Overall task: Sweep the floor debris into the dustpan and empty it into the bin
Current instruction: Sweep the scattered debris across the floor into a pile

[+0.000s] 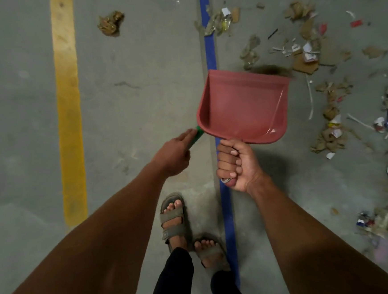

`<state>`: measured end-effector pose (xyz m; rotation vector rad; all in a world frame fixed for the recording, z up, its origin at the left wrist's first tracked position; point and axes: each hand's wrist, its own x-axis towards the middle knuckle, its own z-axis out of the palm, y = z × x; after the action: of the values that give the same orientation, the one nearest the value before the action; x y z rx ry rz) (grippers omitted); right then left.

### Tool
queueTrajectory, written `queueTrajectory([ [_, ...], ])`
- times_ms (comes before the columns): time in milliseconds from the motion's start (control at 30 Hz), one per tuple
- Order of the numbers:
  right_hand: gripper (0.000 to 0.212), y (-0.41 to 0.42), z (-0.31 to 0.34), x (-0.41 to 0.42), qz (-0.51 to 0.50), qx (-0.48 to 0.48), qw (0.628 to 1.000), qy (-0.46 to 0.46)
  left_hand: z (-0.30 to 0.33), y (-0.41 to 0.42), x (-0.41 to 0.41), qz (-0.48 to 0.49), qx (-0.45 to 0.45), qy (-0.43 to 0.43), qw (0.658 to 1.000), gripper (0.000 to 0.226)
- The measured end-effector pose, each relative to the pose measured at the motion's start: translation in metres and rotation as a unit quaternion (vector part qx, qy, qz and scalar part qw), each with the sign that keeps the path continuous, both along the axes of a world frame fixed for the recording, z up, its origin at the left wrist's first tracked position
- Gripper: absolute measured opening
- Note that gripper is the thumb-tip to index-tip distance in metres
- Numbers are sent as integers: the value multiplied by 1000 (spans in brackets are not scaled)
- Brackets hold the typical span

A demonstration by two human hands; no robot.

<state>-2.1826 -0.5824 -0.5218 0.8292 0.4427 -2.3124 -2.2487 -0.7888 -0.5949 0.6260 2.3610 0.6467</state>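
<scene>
The grey concrete floor (138, 104) carries scattered cardboard and paper debris (320, 51) right of a blue tape line (210, 52). A red dustpan (241, 106) hangs above it, its handle wrapped in the right hand (237, 166). The left hand (175, 154) grips a green broom handle (197, 137).

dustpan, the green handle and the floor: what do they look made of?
Dustpan: moulded plastic by the look, dull red, smooth, faint glossy highlights near its rear wall.
Green handle: probably plastic; only a short smooth stub shows past the left hand, so not certain.
Floor: looks like grey concrete, matte, mottled, with painted lines.
</scene>
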Motion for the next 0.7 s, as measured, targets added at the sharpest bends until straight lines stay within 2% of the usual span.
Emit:
queueTrajectory([
  [167,44,4,6,-8,-22,-27,999,13,8,-27,6,165,-18,56,985,76],
  [267,43,9,2,-5,-26,-35,999,16,7,-21,-2,261,-58,35,963,70],
  [333,43,14,-2,1,-28,-37,999,11,4,-8,-10,287,-81,7,955,59],
  [400,43,21,-7,9,-30,-33,999,2,-1,10,-18,260,-108,-23,959,49],
  [467,43,28,-11,18,-30,-35,999,-2,-3,31,-20,203,-120,-45,971,49],
  [600,43,42,-15,34,-39,-41,998,0,-1,74,-14,54,-73,-48,995,70],
  [700,42,49,-13,41,-50,-36,998,-8,-5,92,-8,-83,-58,-46,994,77],
])
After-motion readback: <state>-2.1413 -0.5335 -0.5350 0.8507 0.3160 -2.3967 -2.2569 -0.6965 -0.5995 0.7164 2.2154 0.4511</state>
